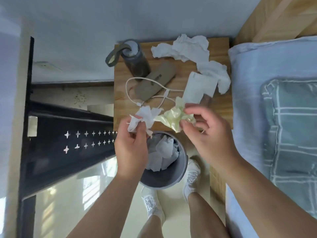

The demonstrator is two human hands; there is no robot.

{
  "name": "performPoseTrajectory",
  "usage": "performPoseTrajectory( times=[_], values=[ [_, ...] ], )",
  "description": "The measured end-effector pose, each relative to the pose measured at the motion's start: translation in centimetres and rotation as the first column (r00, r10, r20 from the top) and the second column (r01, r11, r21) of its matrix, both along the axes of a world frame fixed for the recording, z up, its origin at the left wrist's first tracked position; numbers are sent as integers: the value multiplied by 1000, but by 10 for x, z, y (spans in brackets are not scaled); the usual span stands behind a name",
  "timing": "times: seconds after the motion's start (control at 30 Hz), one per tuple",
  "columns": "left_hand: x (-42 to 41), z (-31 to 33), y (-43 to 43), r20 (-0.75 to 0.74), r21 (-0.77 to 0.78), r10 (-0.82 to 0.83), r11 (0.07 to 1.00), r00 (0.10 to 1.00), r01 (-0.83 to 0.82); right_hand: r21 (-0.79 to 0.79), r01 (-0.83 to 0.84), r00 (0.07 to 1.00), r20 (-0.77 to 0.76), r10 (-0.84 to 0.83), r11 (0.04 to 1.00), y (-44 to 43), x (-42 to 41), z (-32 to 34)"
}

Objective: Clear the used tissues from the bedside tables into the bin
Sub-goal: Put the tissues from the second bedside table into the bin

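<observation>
My left hand grips a crumpled white tissue at the front edge of the wooden bedside table. My right hand pinches a crumpled pale yellow tissue beside it. Both hands hover just above the grey round bin, which stands on the floor in front of the table and holds several white tissues. Further back on the table lie a long crumpled white tissue and another white one near the bed side.
On the table stand a dark bottle with a loop strap, a flat tan case, a white cable and a white tissue packet. A bed with blue bedding lies to the right. A black metal frame is at the left.
</observation>
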State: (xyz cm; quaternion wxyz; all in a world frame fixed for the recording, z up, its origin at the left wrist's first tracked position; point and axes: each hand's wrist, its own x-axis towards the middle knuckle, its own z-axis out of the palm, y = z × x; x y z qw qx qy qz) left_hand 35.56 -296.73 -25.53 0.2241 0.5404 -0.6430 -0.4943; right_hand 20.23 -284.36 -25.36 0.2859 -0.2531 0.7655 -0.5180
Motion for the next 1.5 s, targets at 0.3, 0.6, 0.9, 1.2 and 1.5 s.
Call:
performPoseTrajectory(
  times=[0.3,0.6,0.9,1.2,1.5],
  values=[
    [102,-96,58,271,287,-119,957,955,38,344,-113,980,193,47,932,72,98,-107],
    [125,-181,59,373,402,-291,906,881,129,542,-243,969,170,178,804,79,121,-194],
    [135,-174,55,432,479,-449,849,782,223,564,-245,969,171,178,789,73,122,-179],
    [46,-77,35,195,321,-376,897,906,303,321,51,998,-46,-38,946,43,50,-53],
    [-111,-25,-39,134,89,-428,904,894,419,281,254,936,-312,-162,925,-19,-89,-4]
  ],
)
